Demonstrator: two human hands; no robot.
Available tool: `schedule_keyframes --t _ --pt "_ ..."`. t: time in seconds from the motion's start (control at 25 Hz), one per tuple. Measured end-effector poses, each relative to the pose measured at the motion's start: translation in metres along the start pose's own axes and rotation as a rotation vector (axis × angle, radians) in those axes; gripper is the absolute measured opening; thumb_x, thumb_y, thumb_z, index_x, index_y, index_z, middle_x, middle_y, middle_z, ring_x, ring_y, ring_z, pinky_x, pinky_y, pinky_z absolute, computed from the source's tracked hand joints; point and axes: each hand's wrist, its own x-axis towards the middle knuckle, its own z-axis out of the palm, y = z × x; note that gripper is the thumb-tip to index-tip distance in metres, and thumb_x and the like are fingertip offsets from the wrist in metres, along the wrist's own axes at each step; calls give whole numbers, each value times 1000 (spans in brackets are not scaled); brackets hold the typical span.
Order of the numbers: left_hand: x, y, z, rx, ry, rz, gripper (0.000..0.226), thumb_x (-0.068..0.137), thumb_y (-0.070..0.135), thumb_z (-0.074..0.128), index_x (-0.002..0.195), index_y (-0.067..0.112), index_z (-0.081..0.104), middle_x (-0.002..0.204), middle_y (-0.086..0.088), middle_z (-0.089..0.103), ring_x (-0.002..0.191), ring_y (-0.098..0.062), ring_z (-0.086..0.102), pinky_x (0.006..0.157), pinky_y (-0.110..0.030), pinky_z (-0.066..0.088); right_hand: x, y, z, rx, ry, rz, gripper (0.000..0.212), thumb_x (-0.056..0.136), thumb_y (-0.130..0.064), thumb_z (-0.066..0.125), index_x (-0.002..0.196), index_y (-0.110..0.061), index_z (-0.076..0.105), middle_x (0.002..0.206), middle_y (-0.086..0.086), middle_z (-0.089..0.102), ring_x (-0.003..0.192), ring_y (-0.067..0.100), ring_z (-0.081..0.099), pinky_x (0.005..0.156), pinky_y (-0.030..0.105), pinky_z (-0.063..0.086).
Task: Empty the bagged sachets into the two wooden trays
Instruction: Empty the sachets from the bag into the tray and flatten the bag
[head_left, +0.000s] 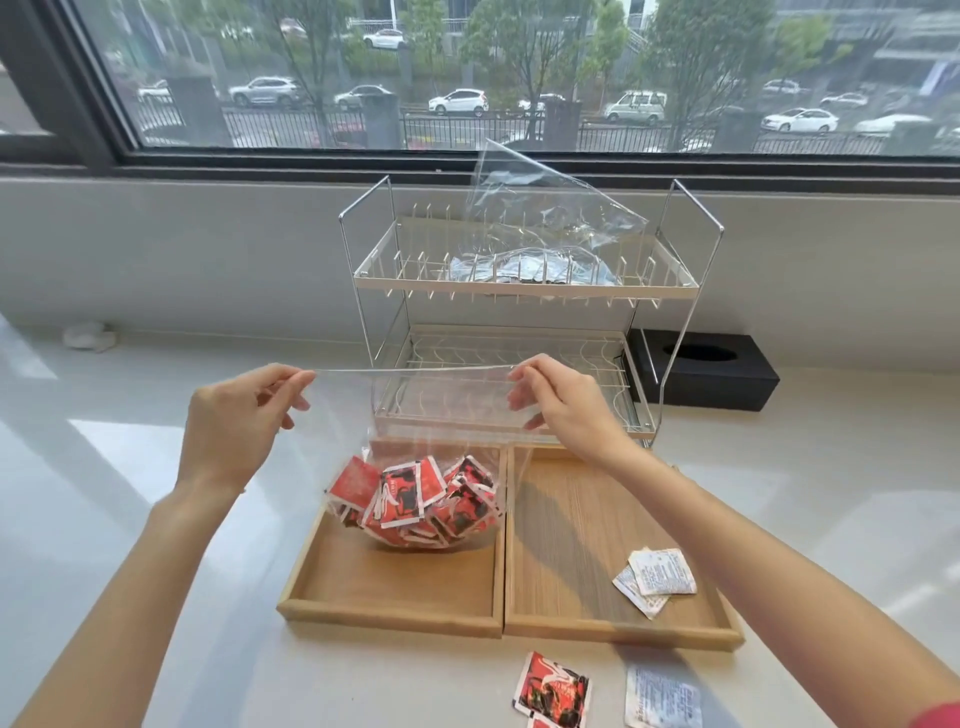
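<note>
Head view, looking down over a pale table (130, 467) beneath a wide window. At far left, by the wall, lies a small crumpled white thing with a red edge (88, 335), too blurred to name. Next comes the left hand (234, 426), its grip pinched together on the left corner of a clear plastic bag (415, 415), thumb and fingers closed on the top edge. The bag's mouth is stretched taut in a straight line between both hands, and the bag hangs down from it. Its rounded bottom is full of red sachets (415, 501) and hangs over the rear half of the left wooden tray (322, 571); I cannot tell whether it touches the tray floor. The rest of that tray's floor shows bare wood. Behind the trays stands a two-tier wire rack (524, 291); its upper shelf holds a second clear bag (545, 208) with pale blue sachets (514, 270) at its base. The right hand (566, 405) clamps its grip on the bag's right corner. Just beside the left tray, touching along the edge, sits the right wooden tray (571, 545), with a few white sachets (654, 574) lying near its front right corner. In front of the trays on the table lie a loose red sachet (553, 688) and a loose white sachet (662, 696). At far right, behind the rack, rests a black tissue box (711, 371).
</note>
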Motion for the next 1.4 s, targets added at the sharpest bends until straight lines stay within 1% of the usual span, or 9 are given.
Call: schedule_keyframes --t 0.16,0.32,0.48,0.64,0.84,0.96,1.08,1.24,1.4 --pt "2 4 4 -10 30 39 36 84 28 58 63 57 57 64 38 60 56 0 61 61 -25 49 4 -1 -3 22 -18 19 25 97 -13 35 91 -7 59 69 0 62 64 9 63 61 18 55" --pt "21 19 -1 -36 143 110 19 84 23 59 69 35 60 60 39 57 50 4 55 56 -5 39 22 -19 -15 77 86 -80 20 96 -12 40 88 -12 59 67 0 64 58 5 62 58 15 53" --pt "28 22 0 -61 122 109 37 84 24 59 61 53 55 61 34 60 51 6 57 58 -7 42 28 -22 -19 78 57 -42 19 96 -14 41 90 -10 59 67 -1 64 63 10 63 60 15 53" --pt "38 23 -5 -96 61 146 34 81 21 64 71 52 57 68 33 61 58 8 58 64 -7 46 34 -27 -28 137 65 -48 22 96 -14 39 84 -17 58 69 0 63 65 12 62 63 20 53" --pt "50 29 -7 -10 184 196 7 81 20 64 87 18 64 71 39 57 60 -4 50 59 -4 36 40 -41 -36 141 87 -83 20 96 -15 39 93 -11 58 68 0 62 63 13 62 56 13 51" --pt "54 32 -7 4 201 219 9 81 21 63 87 15 63 69 39 57 59 -1 49 59 -3 35 42 -44 -40 128 101 -107 20 96 -16 39 89 -15 58 68 0 62 64 13 62 60 16 51" --pt "55 41 -8 -14 248 240 11 82 22 62 79 11 61 58 26 58 57 9 51 58 -3 36 43 -50 -47 90 141 -170 18 96 -17 40 88 -20 57 70 -4 62 65 3 61 66 17 53" --pt "63 62 -16 -137 262 283 22 84 23 61 73 40 54 66 39 60 55 15 57 58 -2 41 50 -67 -65 46 240 -290 16 95 -20 43 88 -23 57 74 -7 62 72 3 63 73 19 54" --pt "61 69 -5 -241 231 322 18 84 24 60 76 41 56 68 39 62 62 15 62 65 -6 47 46 -69 -82 -64 350 -347 19 94 -23 45 95 -13 60 78 -5 64 75 12 65 76 27 54"
